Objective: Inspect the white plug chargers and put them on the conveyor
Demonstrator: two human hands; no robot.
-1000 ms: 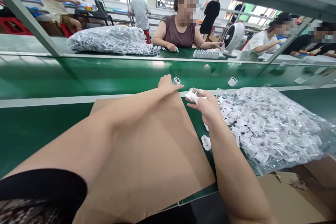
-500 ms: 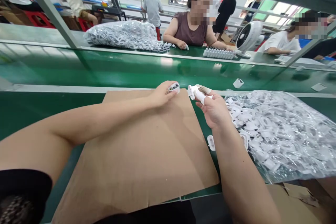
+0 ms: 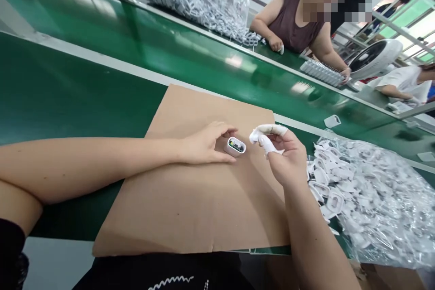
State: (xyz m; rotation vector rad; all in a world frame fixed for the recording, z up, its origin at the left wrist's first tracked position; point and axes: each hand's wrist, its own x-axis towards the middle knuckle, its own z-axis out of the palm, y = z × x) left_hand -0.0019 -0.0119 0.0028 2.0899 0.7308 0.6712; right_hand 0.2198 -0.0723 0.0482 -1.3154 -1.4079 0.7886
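Observation:
A white oval plug housing [image 3: 234, 150] stands on the cardboard sheet [image 3: 190, 195], its open top showing green and dark parts inside. My left hand [image 3: 204, 144] is around its left side, thumb and fingers apart; the fingertips look just clear of it. To the right, my right hand [image 3: 289, 149] is raised over the cardboard's edge, with white wraps on the thumb and index finger. Those two tips are pinched together, and whatever may be between them is hidden.
A clear bag [image 3: 384, 199] of white plastic parts lies at the right, several parts spilling toward my right forearm. One white housing [image 3: 332, 121] sits on the green belt [image 3: 204, 50]. Across it, a co-worker [image 3: 295, 22] sits beside another full bag [image 3: 200, 4] and a fan [image 3: 375, 56].
My left hand has loosened around the housing, which now stands upright on the cardboard. The white pronged cap in my right hand no longer shows. The view has tilted and shifted.

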